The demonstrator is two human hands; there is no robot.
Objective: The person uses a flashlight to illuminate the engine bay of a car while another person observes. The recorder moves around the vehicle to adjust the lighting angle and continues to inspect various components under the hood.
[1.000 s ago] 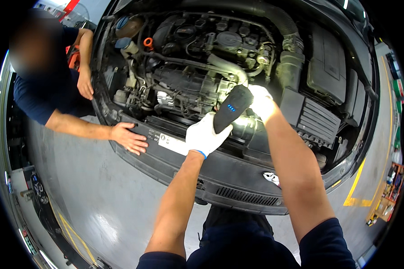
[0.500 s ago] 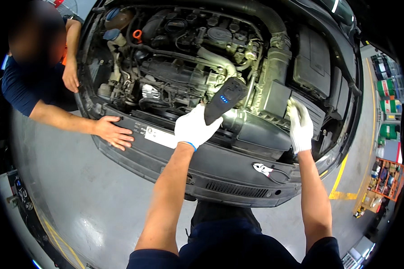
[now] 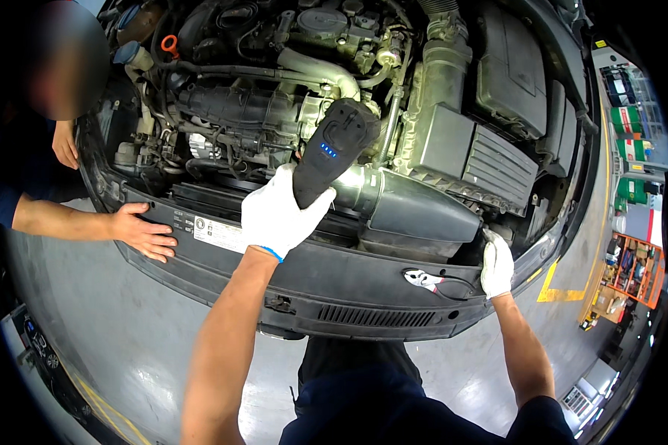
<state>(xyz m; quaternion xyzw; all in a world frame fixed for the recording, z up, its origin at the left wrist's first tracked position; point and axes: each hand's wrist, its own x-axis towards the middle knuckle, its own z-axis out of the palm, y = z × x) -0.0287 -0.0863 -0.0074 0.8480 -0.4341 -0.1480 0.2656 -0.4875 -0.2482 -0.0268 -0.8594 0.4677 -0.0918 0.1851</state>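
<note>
A: Risk? The black handheld work light [image 3: 332, 152] is gripped only at its lower end by the left hand [image 3: 278, 215]; a slip could drop it among the engine hoses [image 3: 245, 111].

B: Noted. Left hand is closed around the light, above the front panel [image 3: 326, 278]. Right hand [image 3: 496, 263] is curled on the panel's right edge, near the pliers [image 3: 423, 279].

A: A co-worker's hand [image 3: 145, 233] lies flat at the left edge.

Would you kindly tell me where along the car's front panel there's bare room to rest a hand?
The black front panel is bare between the left hand, holding the black work light, and the small pliers. Another person's bare hand takes its left end; the right hand its right corner. The engine bay behind is crowded.
</note>
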